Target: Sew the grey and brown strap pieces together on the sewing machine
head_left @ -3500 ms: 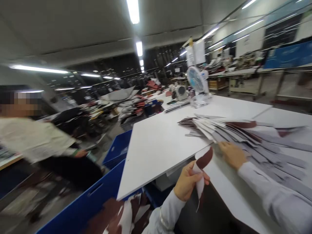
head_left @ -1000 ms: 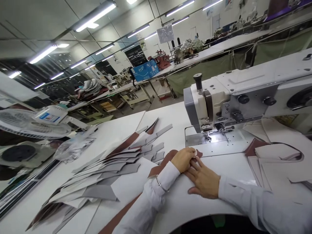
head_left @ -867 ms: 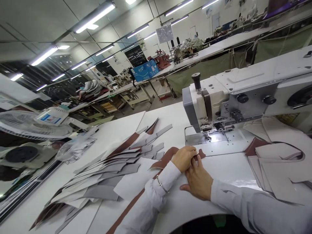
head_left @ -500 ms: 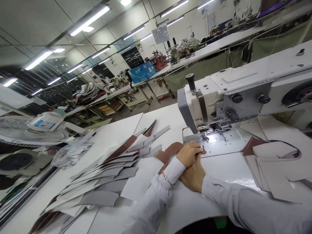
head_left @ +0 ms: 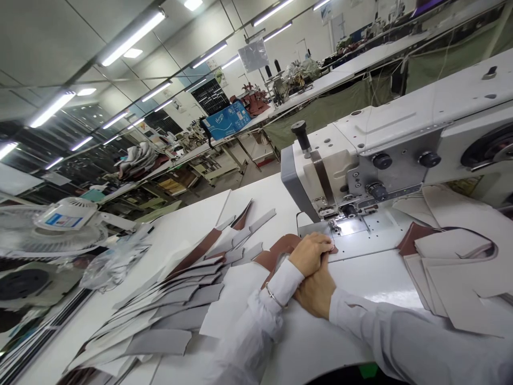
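A brown leather-like piece (head_left: 276, 250) lies on the white table just in front of the sewing machine (head_left: 316, 176). My left hand (head_left: 310, 254) is closed on its edge, fingertips bunched close to the presser foot (head_left: 334, 226). Tucked against it from below, my right hand (head_left: 318, 293) is closed at the same edge; the left hand partly covers its fingers. The tip of the brown piece shows just past the fingertips, short of the needle plate (head_left: 355, 226).
Left of my hands spreads a fanned stack of grey and brown pieces (head_left: 176, 307). Folded beige pieces (head_left: 452, 272) lie to the right. A white fan (head_left: 60, 222) and clear plastic bag (head_left: 114, 262) stand at far left. Behind, a blue box (head_left: 226, 123) sits on another table.
My view has shifted slightly, so the machine and background appear a little further left. Both hands stay at the brown piece with almost the same grip.
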{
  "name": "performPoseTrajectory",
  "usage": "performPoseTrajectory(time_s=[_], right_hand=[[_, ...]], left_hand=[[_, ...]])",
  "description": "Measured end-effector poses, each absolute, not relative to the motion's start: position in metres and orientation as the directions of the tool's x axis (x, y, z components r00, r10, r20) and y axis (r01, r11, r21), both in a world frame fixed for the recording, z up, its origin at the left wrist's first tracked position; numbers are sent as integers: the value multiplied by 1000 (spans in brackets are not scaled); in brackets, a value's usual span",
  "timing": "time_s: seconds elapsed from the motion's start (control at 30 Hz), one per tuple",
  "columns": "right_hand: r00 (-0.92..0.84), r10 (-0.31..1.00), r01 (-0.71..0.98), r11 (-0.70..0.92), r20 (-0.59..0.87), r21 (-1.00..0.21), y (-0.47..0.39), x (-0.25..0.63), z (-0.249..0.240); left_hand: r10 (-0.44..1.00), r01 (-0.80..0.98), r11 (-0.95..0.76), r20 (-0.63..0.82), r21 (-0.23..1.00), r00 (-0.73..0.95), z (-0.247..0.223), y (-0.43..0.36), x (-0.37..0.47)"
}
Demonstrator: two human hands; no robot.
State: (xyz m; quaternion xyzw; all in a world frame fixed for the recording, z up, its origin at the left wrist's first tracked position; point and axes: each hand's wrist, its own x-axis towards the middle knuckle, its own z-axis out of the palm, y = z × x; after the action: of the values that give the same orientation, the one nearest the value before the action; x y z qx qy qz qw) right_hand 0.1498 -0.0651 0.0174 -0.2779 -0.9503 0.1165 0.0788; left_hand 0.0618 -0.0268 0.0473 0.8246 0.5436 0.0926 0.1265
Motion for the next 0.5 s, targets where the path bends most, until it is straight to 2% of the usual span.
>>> performPoseTrajectory(time_s=[0.33, 0.5], right_hand=[[-840, 507, 469, 857, 192, -212, -36, 154, 16], [-836, 512, 477, 856, 198, -198, -31, 153, 17]], left_hand=[[927, 893, -368, 26, 260, 374, 47, 1, 65], [923, 892, -375, 11, 250, 385, 46, 8, 62]])
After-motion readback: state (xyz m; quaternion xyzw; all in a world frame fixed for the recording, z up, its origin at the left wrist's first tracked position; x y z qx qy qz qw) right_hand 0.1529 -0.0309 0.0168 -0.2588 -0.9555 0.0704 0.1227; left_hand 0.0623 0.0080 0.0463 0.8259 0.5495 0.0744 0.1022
